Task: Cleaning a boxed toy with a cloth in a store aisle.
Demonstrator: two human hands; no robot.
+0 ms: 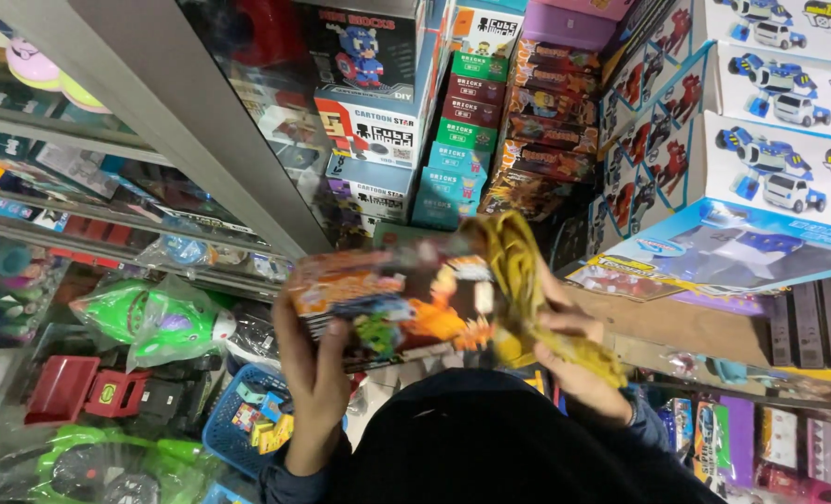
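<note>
Toy box (392, 303) between left hand (315, 373) and cloth-wrapped right hand (572, 359)

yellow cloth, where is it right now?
Head view, centre-right: the yellow cloth is in the right hand, draped against the right edge of the colourful toy box that the left hand holds.
</note>
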